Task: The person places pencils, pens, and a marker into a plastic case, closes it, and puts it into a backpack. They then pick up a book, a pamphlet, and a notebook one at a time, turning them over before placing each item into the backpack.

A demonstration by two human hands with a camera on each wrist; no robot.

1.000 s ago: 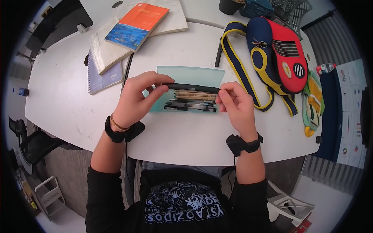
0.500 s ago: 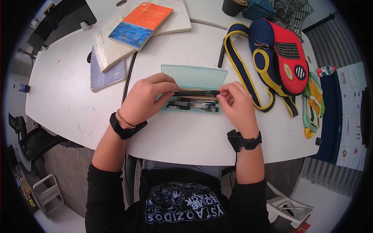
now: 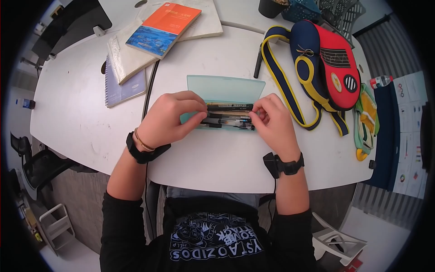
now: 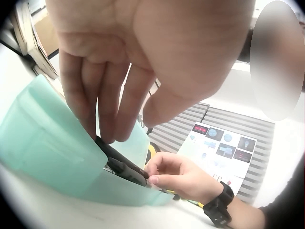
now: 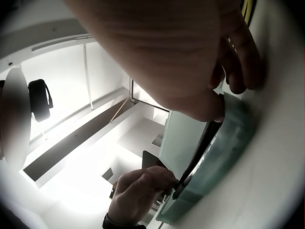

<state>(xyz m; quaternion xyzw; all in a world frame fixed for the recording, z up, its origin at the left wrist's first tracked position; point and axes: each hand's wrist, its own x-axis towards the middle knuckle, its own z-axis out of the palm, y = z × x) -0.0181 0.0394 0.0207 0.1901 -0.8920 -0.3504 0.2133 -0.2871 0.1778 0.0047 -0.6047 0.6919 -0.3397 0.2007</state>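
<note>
A translucent teal pencil case (image 3: 226,87) lies on the table with its lid raised. A black pen (image 3: 231,108) with small light lettering sits lengthwise in it, by the lid hinge, above light wooden pencils and several other pens (image 3: 229,121). My left hand (image 3: 174,113) is at the pen's left end; in the left wrist view its fingers (image 4: 109,126) reach down onto the pen, the thumb apart from them. With thumb and forefinger, my right hand (image 3: 276,122) pinches the pen's right end, low over the case. Fingertips cover both ends of the pen.
Books, an orange-and-blue one (image 3: 165,29) on top, and a spiral notebook (image 3: 124,88) lie at the back left. A red-and-navy bag (image 3: 333,68) with a yellow-edged strap stands at the right, a black marker (image 3: 258,63) beside the strap. A bottle (image 3: 380,81) is farther right.
Both hands have lowered the black pen from above the pencils into the case. Since half a second ago, the left thumb has moved off the pen toward the near side.
</note>
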